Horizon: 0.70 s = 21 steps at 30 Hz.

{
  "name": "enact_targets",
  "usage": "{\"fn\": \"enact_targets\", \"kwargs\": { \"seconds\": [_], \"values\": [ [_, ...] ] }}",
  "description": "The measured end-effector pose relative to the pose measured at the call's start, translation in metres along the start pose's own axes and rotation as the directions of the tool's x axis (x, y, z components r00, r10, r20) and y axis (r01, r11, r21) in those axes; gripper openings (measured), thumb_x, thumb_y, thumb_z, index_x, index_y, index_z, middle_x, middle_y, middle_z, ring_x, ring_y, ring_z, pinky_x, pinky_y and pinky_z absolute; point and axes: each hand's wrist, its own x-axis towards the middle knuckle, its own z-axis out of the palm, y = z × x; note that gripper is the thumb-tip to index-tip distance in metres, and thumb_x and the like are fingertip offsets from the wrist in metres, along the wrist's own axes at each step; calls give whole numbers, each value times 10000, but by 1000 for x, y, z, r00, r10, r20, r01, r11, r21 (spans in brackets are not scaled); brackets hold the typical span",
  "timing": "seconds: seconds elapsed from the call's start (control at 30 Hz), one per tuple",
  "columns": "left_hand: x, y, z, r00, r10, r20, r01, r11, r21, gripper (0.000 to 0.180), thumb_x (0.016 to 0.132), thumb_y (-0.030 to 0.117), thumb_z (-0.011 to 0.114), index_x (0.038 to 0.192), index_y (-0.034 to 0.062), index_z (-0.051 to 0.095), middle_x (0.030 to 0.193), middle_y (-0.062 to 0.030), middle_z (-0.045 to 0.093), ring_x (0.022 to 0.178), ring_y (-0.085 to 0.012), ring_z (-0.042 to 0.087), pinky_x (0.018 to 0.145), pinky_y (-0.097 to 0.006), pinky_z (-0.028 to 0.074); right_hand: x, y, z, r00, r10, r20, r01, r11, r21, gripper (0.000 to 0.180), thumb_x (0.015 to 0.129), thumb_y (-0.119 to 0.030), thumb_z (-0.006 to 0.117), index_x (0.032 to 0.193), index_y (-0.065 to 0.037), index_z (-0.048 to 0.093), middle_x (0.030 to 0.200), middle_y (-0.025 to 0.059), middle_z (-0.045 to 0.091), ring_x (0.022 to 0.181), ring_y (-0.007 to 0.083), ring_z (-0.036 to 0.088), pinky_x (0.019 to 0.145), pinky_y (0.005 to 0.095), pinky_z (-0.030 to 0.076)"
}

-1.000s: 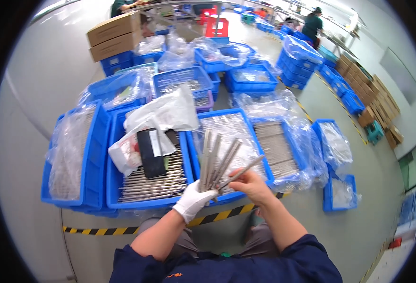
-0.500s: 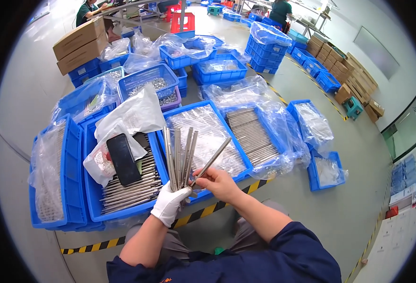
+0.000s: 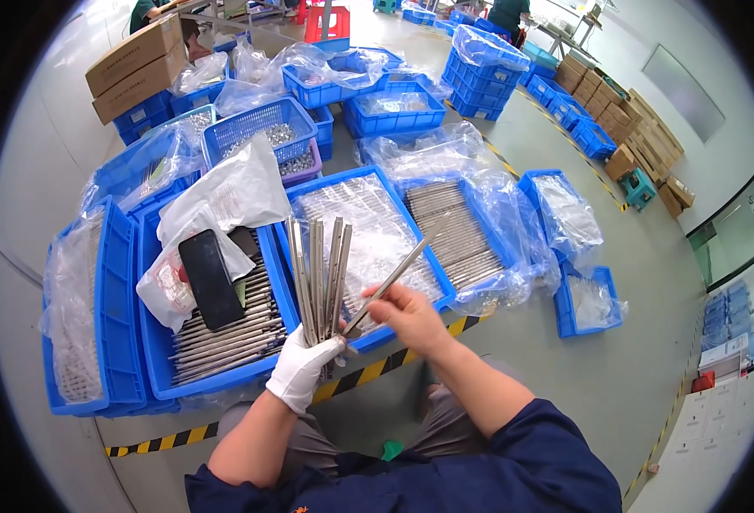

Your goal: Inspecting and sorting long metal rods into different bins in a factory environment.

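My left hand (image 3: 302,369), in a white glove, grips a fan of several long grey metal rods (image 3: 317,274) standing upright. My bare right hand (image 3: 409,318) pinches one single metal rod (image 3: 401,268) that slants up to the right, its lower end close to the bundle. Both hands hover over the front edge of a blue crate (image 3: 445,295) lined with clear plastic and filled with rods. Left of it, another blue crate (image 3: 159,368) holds loose rods, a black phone (image 3: 209,278) and a white plastic bag (image 3: 223,197).
Several more blue crates with plastic-wrapped parts surround me, including a small one (image 3: 591,299) at right and a basket of small metal parts (image 3: 262,132). Cardboard boxes (image 3: 133,64) stand far left. Yellow-black floor tape (image 3: 368,372) runs under my hands. People work at the far end.
The view has tilted, so crates sit lower in frame. My right hand has drawn one rod clear of the bundle, which stays fanned upright in my left hand.
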Motion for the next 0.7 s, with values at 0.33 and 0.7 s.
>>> {"fn": "enact_targets", "kwargs": {
  "seconds": [0.33, 0.7],
  "values": [
    [-2, 4, -3, 997, -61, 38, 65, 993, -98, 276, 758, 60, 547, 1019, 4, 474, 745, -69, 551, 591, -118, 513, 549, -224, 418, -2, 9, -11, 813, 342, 472, -506, 816, 281, 201, 852, -197, 479, 958, -35, 532, 806, 39, 580, 686, 98, 556, 605, 236, 452],
    [-9, 15, 0, 980, -127, 151, 147, 981, -129, 326, 712, 78, 588, 1010, 3, 477, 793, -79, 555, 664, -139, 544, 605, -234, 445, -5, 23, -1, 643, 424, 638, -685, 692, 230, 197, 840, -198, 495, 925, -27, 543, 819, 74, 595, 750, 152, 591, 648, 259, 478]
  ]
}}
